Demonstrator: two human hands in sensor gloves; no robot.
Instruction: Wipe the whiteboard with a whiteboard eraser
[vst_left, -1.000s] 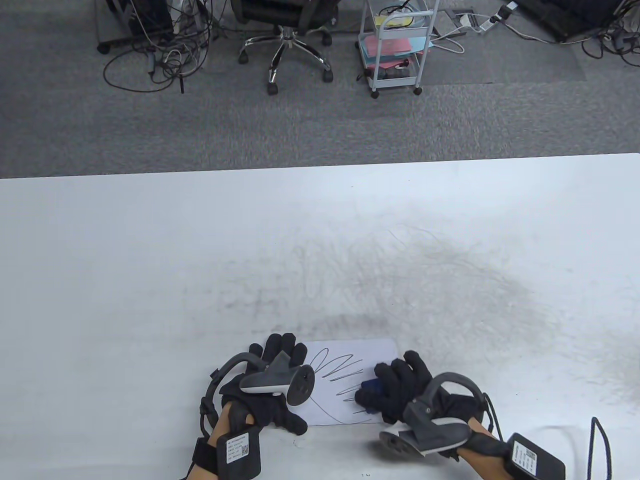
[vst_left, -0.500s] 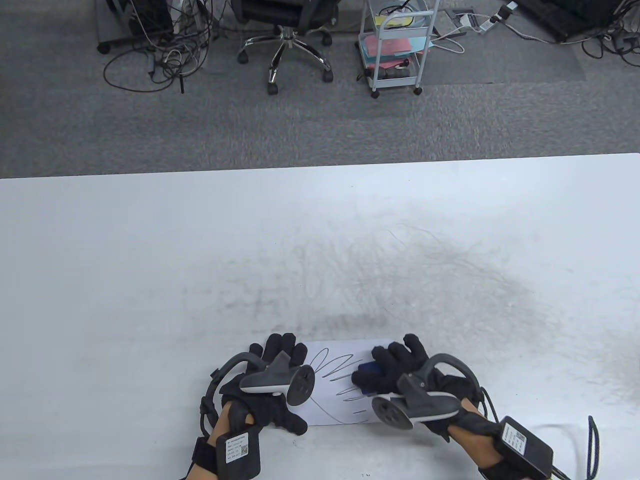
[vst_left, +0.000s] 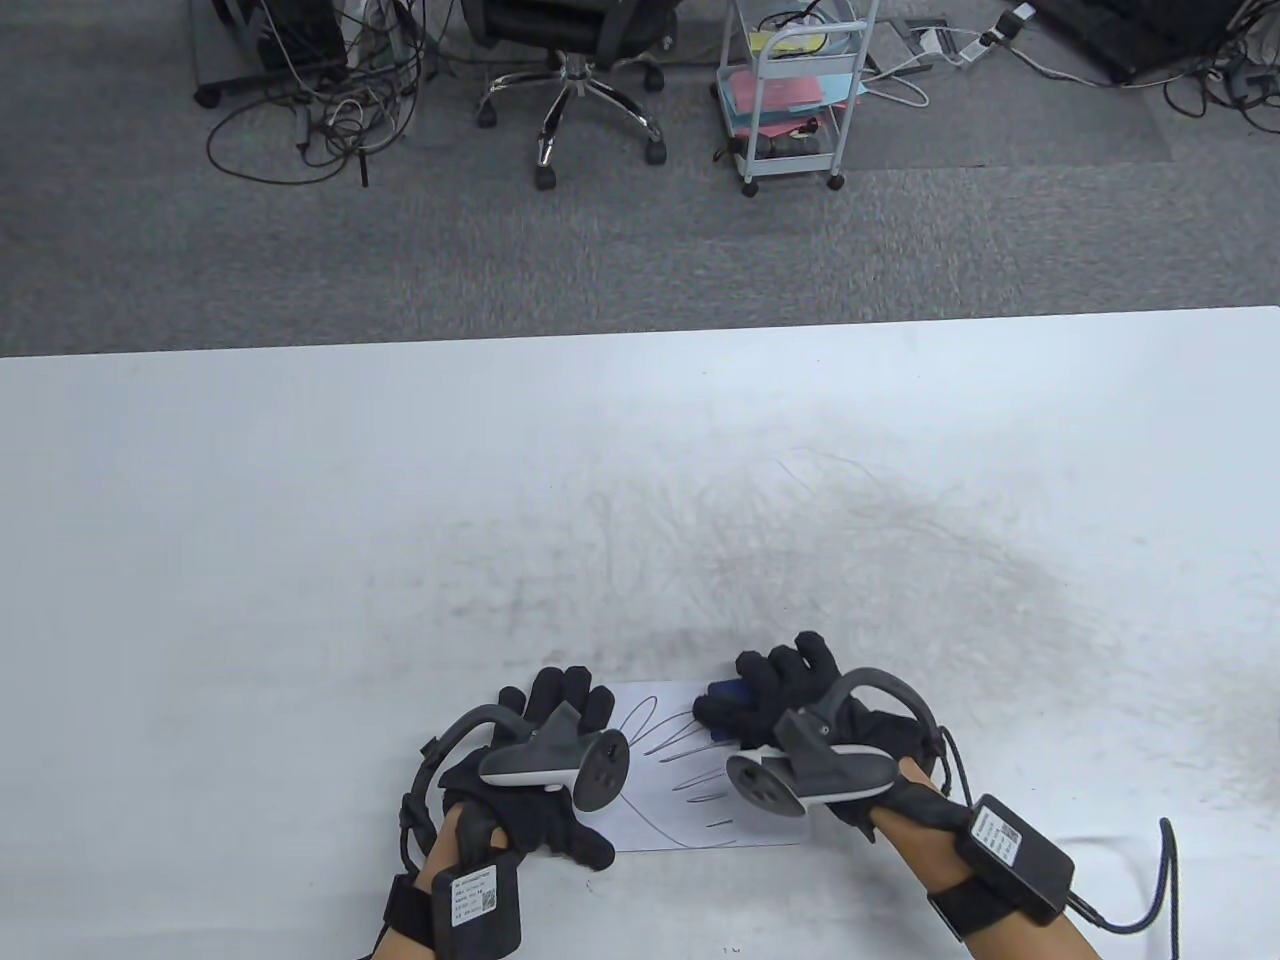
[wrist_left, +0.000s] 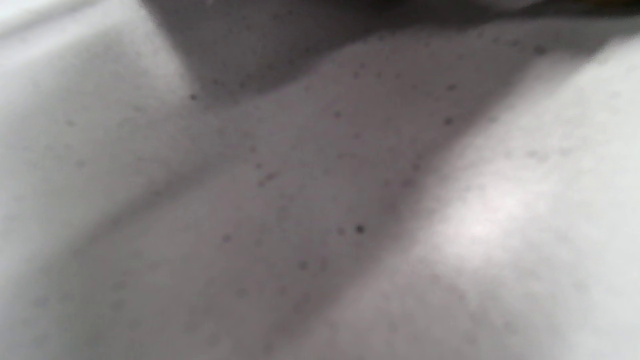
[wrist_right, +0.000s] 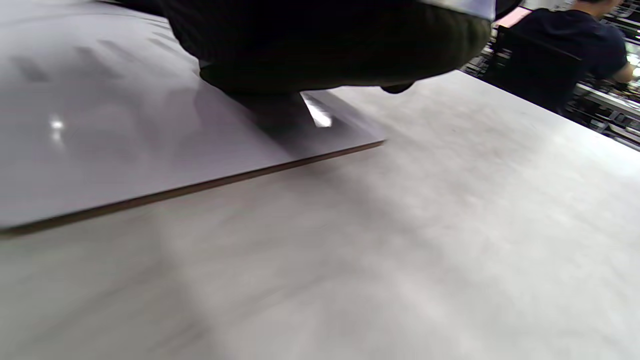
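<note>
A small white whiteboard (vst_left: 668, 800) with black scribbles lies flat near the table's front edge. My left hand (vst_left: 555, 735) rests on its left edge, fingers spread flat. My right hand (vst_left: 765, 695) grips a dark blue eraser (vst_left: 725, 692) and presses it on the board's far right part. In the right wrist view the hand (wrist_right: 320, 45) covers the eraser, and the board (wrist_right: 125, 155) shows its thin brown edge. The left wrist view shows only blurred table surface.
The white table (vst_left: 400, 500) carries grey smudges and scratches around its middle. Cables from the wrist units trail at the front right (vst_left: 1165, 870). On the carpet beyond the far edge stand an office chair (vst_left: 575, 80) and a white cart (vst_left: 795, 90).
My right hand has slid the eraser across the board, away from me and to the left. My left hand has stayed still on the board's left edge.
</note>
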